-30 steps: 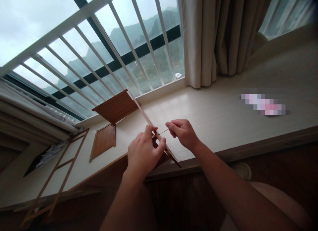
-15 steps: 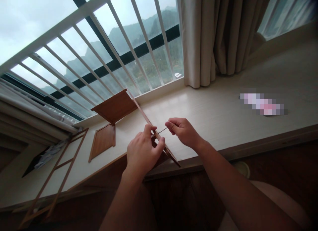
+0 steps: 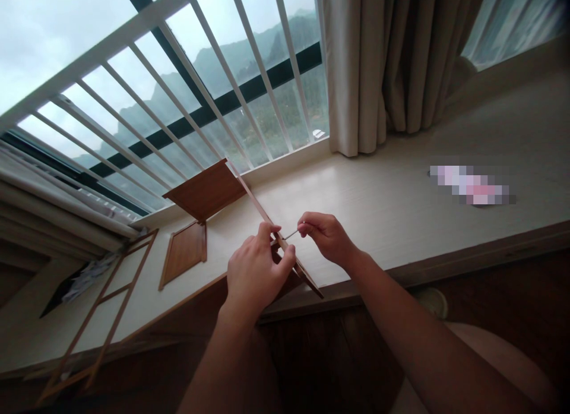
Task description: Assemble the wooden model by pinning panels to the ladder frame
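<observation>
My left hand (image 3: 256, 271) is closed round the near end of a long brown wooden slat (image 3: 253, 197) that runs diagonally up to a tilted wooden panel (image 3: 205, 190). The slat's near end rests on the pale window ledge (image 3: 392, 206). My right hand (image 3: 327, 237) pinches a thin metal tool (image 3: 291, 233), whose tip meets the slat just beside my left fingers. What kind of tool it is I cannot make out.
A smaller framed wooden panel (image 3: 183, 252) lies flat on the ledge to the left. A ladder-like wooden frame (image 3: 104, 307) lies further left near crumpled paper (image 3: 86, 275). White window bars (image 3: 187, 93) and a beige curtain (image 3: 383, 63) stand behind. A blurred pink object (image 3: 471, 185) lies at right.
My right hand has turned slightly and lifted a little on the thin tool. My left hand and the slat have stayed in place.
</observation>
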The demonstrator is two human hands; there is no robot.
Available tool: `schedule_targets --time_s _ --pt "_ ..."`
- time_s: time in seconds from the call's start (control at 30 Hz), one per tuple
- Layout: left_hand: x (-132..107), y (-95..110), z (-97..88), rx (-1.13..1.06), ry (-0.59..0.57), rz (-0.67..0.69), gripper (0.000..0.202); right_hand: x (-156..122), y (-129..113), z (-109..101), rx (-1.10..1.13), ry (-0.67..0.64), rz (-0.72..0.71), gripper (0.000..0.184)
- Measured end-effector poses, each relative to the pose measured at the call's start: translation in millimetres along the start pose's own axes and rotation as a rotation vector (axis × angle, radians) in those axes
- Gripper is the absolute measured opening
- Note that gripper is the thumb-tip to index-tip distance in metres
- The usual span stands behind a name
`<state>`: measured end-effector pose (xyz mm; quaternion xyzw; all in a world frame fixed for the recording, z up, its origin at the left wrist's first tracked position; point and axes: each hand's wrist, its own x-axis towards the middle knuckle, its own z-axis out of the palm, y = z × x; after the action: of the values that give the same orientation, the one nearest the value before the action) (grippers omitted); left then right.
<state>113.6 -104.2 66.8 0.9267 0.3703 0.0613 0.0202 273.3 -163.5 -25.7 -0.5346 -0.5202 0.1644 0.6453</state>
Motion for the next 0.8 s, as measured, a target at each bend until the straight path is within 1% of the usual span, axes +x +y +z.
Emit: schedule_targets --time_s 0.13,0.3,0.4,0.53,0.8 --pt "0.0 -0.3 0.2 -0.003 -0.001 0.000 0.046 -2.0 3.0 10.0 0.017 0.084 -0.033 0.032" --pt "-0.1 -0.6 0.7 -0.005 -0.004 -0.003 0.048 -3.2 5.6 14.2 0.124 0.147 0.030 0.036" --pt "-0.1 -1.1 0.9 -0.008 -0.005 0.003 0.047 -3.9 7.7 13.8 0.171 0.137 0.057 0.036" --pt "0.4 -0.4 0.5 -0.010 0.001 0.003 0.047 -4.1 7.1 13.0 0.184 0.114 0.032 0.033" --pt "0.3 1.6 -1.3 -0.011 -0.011 -0.009 0.049 -3.7 8.1 9.9 0.179 0.091 0.006 0.035"
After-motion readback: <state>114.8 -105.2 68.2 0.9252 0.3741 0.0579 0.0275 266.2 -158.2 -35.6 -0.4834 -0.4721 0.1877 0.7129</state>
